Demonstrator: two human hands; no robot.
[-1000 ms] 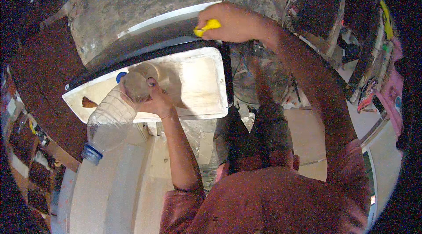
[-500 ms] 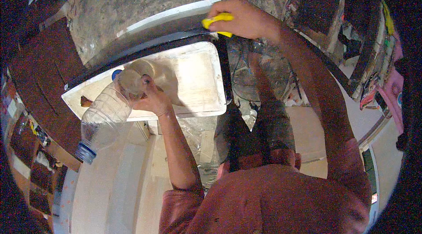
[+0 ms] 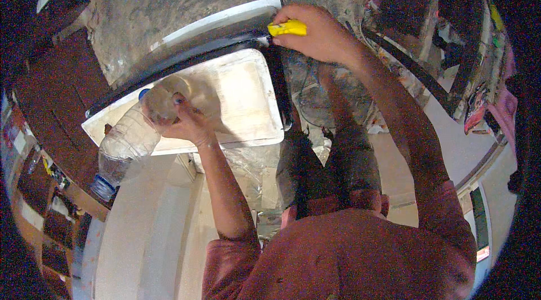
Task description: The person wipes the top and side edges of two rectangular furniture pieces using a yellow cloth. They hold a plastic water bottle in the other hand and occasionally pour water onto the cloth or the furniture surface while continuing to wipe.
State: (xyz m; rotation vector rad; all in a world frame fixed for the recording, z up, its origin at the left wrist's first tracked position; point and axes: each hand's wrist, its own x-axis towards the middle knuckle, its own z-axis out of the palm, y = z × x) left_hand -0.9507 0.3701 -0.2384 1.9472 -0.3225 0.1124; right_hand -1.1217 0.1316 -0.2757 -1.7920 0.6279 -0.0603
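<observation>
A rough concrete wall (image 3: pixel 169 12) rises behind the pale rectangular panel (image 3: pixel 242 103) in front of you. Your left hand (image 3: pixel 189 125) grips the base of a clear plastic bottle (image 3: pixel 127 139) lying tilted across the panel's left end. Your right hand (image 3: pixel 315 32) is closed around a yellow tool (image 3: pixel 287 28) at the panel's black-edged far corner.

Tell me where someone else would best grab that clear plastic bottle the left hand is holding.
Judging by its pose, take the bottle at its ribbed middle, coming from the lower left. The left hand already covers the upper end, and the blue-capped neck points down-left, so the free body offers the widest, steadiest span for fingers.
</observation>
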